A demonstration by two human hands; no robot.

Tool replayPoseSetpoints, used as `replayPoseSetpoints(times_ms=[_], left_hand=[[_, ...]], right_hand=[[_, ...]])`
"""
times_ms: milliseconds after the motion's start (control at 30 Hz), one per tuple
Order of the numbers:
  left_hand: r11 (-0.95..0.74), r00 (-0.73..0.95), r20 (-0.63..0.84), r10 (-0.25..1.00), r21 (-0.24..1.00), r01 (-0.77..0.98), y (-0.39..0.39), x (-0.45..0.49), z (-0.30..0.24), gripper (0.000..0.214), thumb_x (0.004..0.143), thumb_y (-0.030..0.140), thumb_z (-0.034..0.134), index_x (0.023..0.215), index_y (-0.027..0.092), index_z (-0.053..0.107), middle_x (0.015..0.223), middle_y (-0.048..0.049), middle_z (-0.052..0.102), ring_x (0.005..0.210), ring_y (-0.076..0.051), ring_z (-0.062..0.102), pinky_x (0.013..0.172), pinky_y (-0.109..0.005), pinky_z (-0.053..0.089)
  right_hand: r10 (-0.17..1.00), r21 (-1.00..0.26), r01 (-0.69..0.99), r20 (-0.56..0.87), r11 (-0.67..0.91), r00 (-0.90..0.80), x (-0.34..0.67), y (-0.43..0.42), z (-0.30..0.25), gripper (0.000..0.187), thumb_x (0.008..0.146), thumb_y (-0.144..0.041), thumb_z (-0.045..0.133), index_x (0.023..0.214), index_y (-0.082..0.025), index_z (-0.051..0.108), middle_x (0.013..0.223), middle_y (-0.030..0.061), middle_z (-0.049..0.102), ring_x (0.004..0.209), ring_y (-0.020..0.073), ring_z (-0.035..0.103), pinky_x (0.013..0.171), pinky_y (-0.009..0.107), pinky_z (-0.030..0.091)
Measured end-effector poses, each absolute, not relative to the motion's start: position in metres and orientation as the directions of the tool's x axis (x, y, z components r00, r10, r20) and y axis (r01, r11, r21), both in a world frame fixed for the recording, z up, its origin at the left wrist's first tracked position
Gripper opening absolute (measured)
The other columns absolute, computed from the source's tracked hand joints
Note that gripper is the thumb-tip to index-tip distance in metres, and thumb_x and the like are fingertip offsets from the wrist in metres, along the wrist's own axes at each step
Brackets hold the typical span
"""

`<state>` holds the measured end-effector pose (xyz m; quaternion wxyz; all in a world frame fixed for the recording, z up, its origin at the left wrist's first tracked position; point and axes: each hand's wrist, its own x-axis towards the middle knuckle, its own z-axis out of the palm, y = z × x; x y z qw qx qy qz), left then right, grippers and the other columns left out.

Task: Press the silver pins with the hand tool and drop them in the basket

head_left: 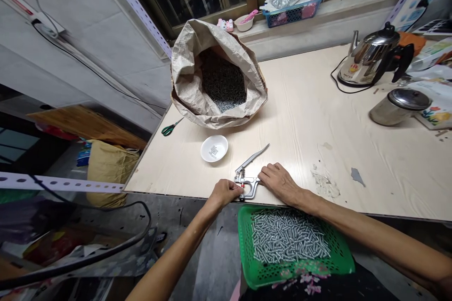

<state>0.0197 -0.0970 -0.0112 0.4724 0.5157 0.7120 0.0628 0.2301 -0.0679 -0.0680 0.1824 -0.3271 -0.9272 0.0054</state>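
Observation:
Silver snap-fastener pliers [250, 187] lie at the table's front edge, upper handle raised and a coil spring near the pivot. My right hand [278, 181] is wrapped over their other handle, which it mostly hides. At the jaw, my left hand [227, 193] has thumb and fingers pinched together; whatever is between them is too small to make out. A white bowl [219, 155] holding several small silvery pieces stands just beyond. Below the table edge, a green basket [247, 244] full of silver screws [289, 236] rests on my lap.
A large open sack [185, 66] with dark screws inside stands at the back left, green-handled scissors [168, 129] beside it. To the right are an electric kettle [367, 59] with its cord and a lidded metal canister [391, 110]. A blue basket [293, 14] sits on the windowsill.

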Motion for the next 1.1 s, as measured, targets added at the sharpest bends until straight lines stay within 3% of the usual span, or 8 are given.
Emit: replayPoseSetpoints(times_ms=[133, 267, 400, 667, 867, 933, 1000, 1100], left_hand=[[0.440, 0.057, -0.654, 0.754, 0.568, 0.696, -0.093, 0.018, -0.010, 0.042, 0.060, 0.051, 0.061, 0.041, 0.018, 0.043, 0.040, 0.0067, 0.032, 0.045, -0.007, 0.026, 0.048, -0.024, 0.019], [0.446, 0.038, -0.655, 0.755, 0.554, 0.703, -0.094, 0.017, -0.012, 0.040, 0.058, 0.054, 0.060, 0.045, 0.018, 0.048, 0.043, 0.0060, 0.037, 0.046, -0.007, 0.029, 0.048, -0.024, 0.020], [0.463, 0.020, -0.661, 0.750, 0.546, 0.698, -0.096, 0.016, -0.016, 0.040, 0.059, 0.055, 0.059, 0.047, 0.018, 0.048, 0.044, 0.0050, 0.040, 0.047, -0.009, 0.033, 0.048, -0.023, 0.022], [0.444, 0.040, -0.648, 0.761, 0.563, 0.697, -0.098, 0.016, -0.017, 0.041, 0.063, 0.054, 0.057, 0.048, 0.018, 0.045, 0.044, 0.0062, 0.035, 0.046, -0.008, 0.032, 0.048, -0.023, 0.021], [0.437, -0.004, -0.656, 0.755, 0.498, 0.749, -0.100, 0.019, -0.011, 0.039, 0.072, 0.048, 0.058, 0.051, 0.017, 0.048, 0.046, 0.0053, 0.040, 0.046, -0.009, 0.037, 0.049, -0.023, 0.027], [0.368, -0.072, -0.565, 0.822, 0.430, 0.824, -0.107, 0.025, -0.008, 0.033, 0.077, 0.042, 0.058, 0.057, 0.016, 0.055, 0.054, 0.0022, 0.050, 0.052, -0.012, 0.046, 0.054, -0.025, 0.033], [0.211, -0.076, -0.354, 0.932, 0.362, 0.908, -0.114, 0.034, -0.005, 0.025, 0.082, 0.036, 0.057, 0.071, 0.015, 0.062, 0.071, -0.0033, 0.060, 0.069, -0.018, 0.056, 0.063, -0.028, 0.041], [-0.114, 0.134, -0.051, 0.990, 0.293, 0.949, -0.112, 0.053, -0.007, 0.028, 0.082, 0.031, 0.062, 0.105, 0.015, 0.060, 0.108, -0.0114, 0.061, 0.103, -0.026, 0.054, 0.083, -0.037, 0.046]], right_hand=[[0.647, -0.269, 0.590, 0.251, 0.761, -0.720, 0.237, -0.063, -0.055, 0.016, 0.089, -0.035, 0.057, 0.092, -0.019, 0.058, 0.102, 0.0074, 0.059, 0.092, 0.0212, 0.048, 0.077, 0.035, 0.035], [0.638, -0.350, 0.555, 0.198, 0.755, -0.744, 0.250, -0.041, -0.046, 0.070, 0.074, -0.059, 0.066, 0.126, -0.016, 0.047, 0.144, 0.0191, 0.033, 0.128, 0.0342, 0.030, 0.097, 0.050, 0.032], [0.606, -0.331, 0.554, 0.069, 0.764, -0.793, 0.255, -0.014, -0.046, 0.104, 0.059, -0.068, 0.071, 0.140, -0.016, 0.035, 0.146, 0.0219, 0.030, 0.134, 0.0424, 0.021, 0.100, 0.059, 0.028], [0.589, -0.331, 0.540, 0.062, 0.773, -0.806, 0.253, -0.006, -0.038, 0.098, 0.056, -0.062, 0.076, 0.136, -0.017, 0.041, 0.127, 0.0157, 0.052, 0.114, 0.0342, 0.044, 0.087, 0.044, 0.040], [0.622, -0.319, 0.571, 0.083, 0.757, -0.779, 0.254, -0.014, -0.036, 0.081, 0.062, -0.059, 0.075, 0.128, -0.020, 0.048, 0.108, 0.0098, 0.062, 0.097, 0.0282, 0.050, 0.077, 0.038, 0.036], [0.628, -0.326, 0.573, 0.091, 0.752, -0.773, 0.254, -0.017, -0.035, 0.075, 0.064, -0.056, 0.075, 0.125, -0.021, 0.050, 0.104, 0.0084, 0.063, 0.094, 0.0270, 0.051, 0.077, 0.038, 0.034], [0.633, -0.342, 0.570, 0.104, 0.747, -0.767, 0.254, -0.020, -0.034, 0.072, 0.067, -0.053, 0.075, 0.127, -0.022, 0.049, 0.103, 0.0082, 0.064, 0.094, 0.0265, 0.051, 0.079, 0.039, 0.033], [0.642, -0.358, 0.573, 0.108, 0.737, -0.759, 0.254, -0.026, -0.034, 0.077, 0.071, -0.049, 0.074, 0.134, -0.020, 0.042, 0.108, 0.0097, 0.064, 0.097, 0.0271, 0.052, 0.082, 0.041, 0.033]])
